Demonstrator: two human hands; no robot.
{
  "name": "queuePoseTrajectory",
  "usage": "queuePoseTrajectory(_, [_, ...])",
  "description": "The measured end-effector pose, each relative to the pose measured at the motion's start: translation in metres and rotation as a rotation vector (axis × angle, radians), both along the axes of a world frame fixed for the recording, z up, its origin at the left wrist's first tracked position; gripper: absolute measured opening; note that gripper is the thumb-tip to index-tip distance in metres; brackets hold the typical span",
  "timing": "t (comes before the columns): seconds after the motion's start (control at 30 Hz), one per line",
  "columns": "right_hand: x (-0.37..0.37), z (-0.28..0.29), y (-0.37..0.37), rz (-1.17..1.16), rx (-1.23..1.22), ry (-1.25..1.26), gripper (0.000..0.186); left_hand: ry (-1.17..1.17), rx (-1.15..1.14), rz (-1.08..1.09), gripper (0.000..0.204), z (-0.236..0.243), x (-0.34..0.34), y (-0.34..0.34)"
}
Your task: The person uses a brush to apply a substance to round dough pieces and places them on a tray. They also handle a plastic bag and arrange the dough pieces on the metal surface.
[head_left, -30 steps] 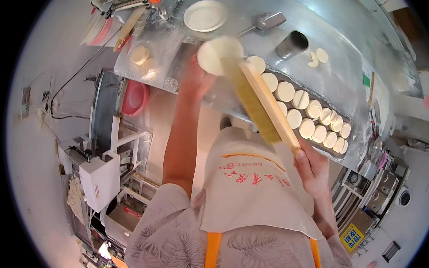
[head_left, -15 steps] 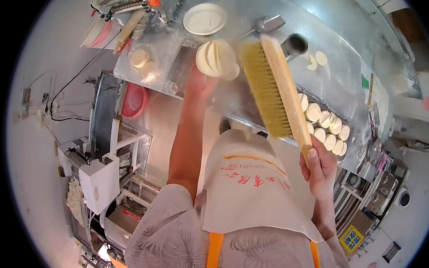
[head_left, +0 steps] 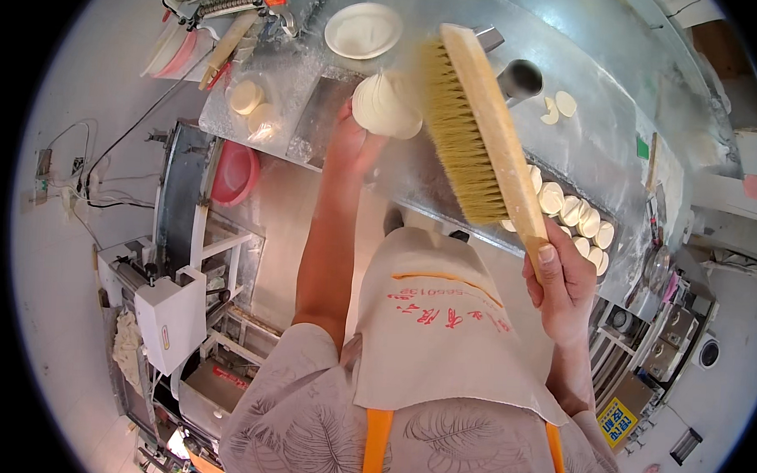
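My right hand (head_left: 565, 285) is wrapped round the lower end of the wooden handle of a long bench brush (head_left: 497, 132). Its yellow bristles face left, close to a fan of thin round dough wrappers (head_left: 389, 108). Those wrappers overlap one another, and my left hand (head_left: 357, 142) grips them from the near side, with its fingers partly hidden and blurred. Rows of stacked dough rounds (head_left: 570, 210) lie on the right of the metal worktop, partly behind the brush and my right hand.
A white plate (head_left: 364, 11) lies at the back. Beside the brush are a metal scoop (head_left: 489, 38) and a dark cylinder (head_left: 520, 78). Dough pieces (head_left: 565, 104) lie farther right, two small stacks of rounds (head_left: 247, 98) at left. A pink basin (head_left: 234, 175) sits under the worktop's left edge.
The brush has moved up and slightly left in my right hand. In my left hand, the wrappers have spread into a closer, wider fan and shifted a little right.
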State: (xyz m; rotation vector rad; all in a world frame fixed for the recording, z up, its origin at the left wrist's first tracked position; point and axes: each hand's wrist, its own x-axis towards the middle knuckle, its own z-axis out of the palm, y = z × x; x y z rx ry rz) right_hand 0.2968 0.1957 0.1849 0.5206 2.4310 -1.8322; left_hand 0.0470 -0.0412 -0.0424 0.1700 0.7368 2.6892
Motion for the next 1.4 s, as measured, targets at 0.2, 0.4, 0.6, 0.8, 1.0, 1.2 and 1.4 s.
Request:
queuePoseTrajectory(0.2, [-0.007, 0.002, -0.007, 0.018, 0.132, 0.004, 0.040, 0.007, 0.165, -0.074, 0.043, 0.001, 0.002, 0.002])
queuePoseTrajectory(0.4, [-0.024, -0.002, -0.016, 0.118, 0.187, 0.046, 0.036, 0.080, 0.171, -0.096, 0.050, -0.022, 0.002, -0.002])
queuePoseTrajectory(0.6, [0.020, -0.003, 0.005, 0.195, 0.441, -0.073, 0.034, 0.023, 0.094, -0.062, 0.051, -0.021, -0.002, -0.011])
queuePoseTrajectory(0.8, [-0.002, 0.003, -0.005, 0.113, 0.352, 0.017, 0.032, -0.075, 0.000, -0.016, 0.052, -0.018, -0.003, -0.012])
queuePoseTrajectory(1.0, [0.006, -0.019, -0.002, 0.123, 0.388, 0.004, 0.034, 0.176, -0.092, 0.115, 0.052, 0.009, 0.006, -0.009])
queuePoseTrajectory(1.2, [0.029, -0.015, 0.013, -0.094, -0.047, -0.170, 0.042, -0.289, 0.905, -0.259, 0.055, -0.010, -0.005, -0.017])
queuePoseTrajectory(1.4, [0.018, -0.013, 0.008, -0.057, 0.023, -0.115, 0.043, -0.005, 0.054, 0.010, 0.050, 0.000, -0.003, 0.004])
